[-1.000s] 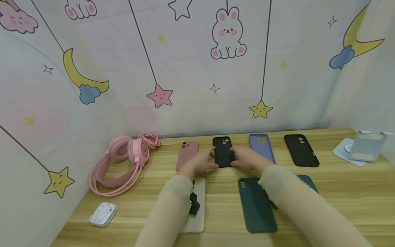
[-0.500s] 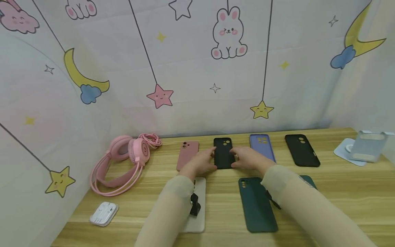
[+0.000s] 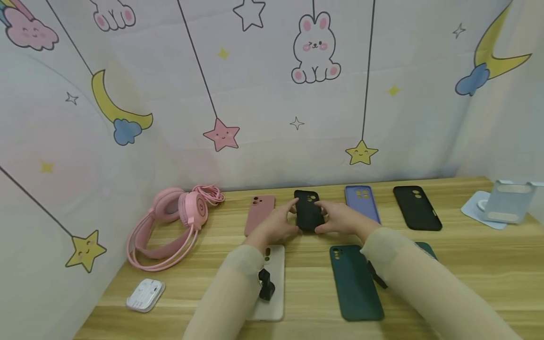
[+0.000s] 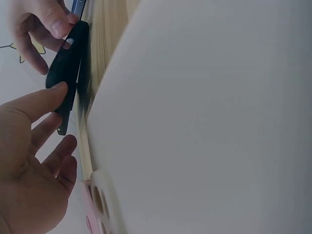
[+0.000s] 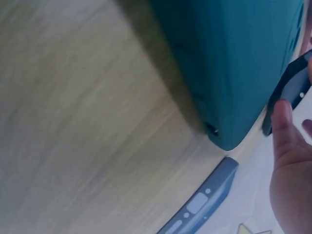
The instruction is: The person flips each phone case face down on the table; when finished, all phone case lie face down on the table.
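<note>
Bare table (image 3: 308,288) runs between the white case (image 3: 273,309) and left green case (image 3: 356,283) toward the held black case (image 3: 308,213); cloth (image 3: 272,165) blocks the far side.

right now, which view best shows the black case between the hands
Head view: the black case shows its broad face between left hand and right hand. The left wrist view has it nearly edge-on; the right wrist view crops it at the edge.

Left grip (image 3: 275,226) — black case (image 3: 308,214) — right grip (image 3: 341,218)
</note>
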Tool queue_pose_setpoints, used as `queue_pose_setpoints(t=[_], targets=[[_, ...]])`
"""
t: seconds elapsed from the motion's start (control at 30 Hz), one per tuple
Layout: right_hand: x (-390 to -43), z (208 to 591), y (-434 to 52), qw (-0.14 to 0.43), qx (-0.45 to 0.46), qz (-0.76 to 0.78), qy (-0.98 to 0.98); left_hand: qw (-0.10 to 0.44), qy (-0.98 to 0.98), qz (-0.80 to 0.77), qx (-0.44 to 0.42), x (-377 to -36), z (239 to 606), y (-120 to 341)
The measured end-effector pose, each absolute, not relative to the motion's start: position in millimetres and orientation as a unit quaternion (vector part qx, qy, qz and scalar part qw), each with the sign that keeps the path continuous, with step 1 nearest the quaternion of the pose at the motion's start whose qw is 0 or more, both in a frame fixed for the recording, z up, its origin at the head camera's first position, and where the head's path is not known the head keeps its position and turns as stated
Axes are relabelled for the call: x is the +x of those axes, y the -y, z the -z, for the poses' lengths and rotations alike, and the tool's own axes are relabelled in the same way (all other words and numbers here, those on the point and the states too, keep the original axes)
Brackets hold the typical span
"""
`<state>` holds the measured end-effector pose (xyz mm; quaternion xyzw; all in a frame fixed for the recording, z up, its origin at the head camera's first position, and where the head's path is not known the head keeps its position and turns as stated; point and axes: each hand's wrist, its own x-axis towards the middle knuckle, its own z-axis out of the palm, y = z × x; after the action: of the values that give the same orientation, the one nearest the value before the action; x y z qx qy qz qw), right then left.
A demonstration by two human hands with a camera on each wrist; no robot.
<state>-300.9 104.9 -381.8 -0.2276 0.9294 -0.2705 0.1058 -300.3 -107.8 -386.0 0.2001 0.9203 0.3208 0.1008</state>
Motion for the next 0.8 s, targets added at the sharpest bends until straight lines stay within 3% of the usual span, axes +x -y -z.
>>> queue_pose_setpoints(t=[0.3, 0.8], targets=[[-303.0, 381.3, -103.0, 0.126, -0.193, 0.304, -0.924, 0.116, -0.881, -0.430, 0.157, -298.3, 383.1, 103.4], [-300.2, 381.7, -99.7, 0.158, -0.217, 0.382, -0.884, 0.153, -0.840, -0.493, 0.167, -297.6, 384.6, 108.5]])
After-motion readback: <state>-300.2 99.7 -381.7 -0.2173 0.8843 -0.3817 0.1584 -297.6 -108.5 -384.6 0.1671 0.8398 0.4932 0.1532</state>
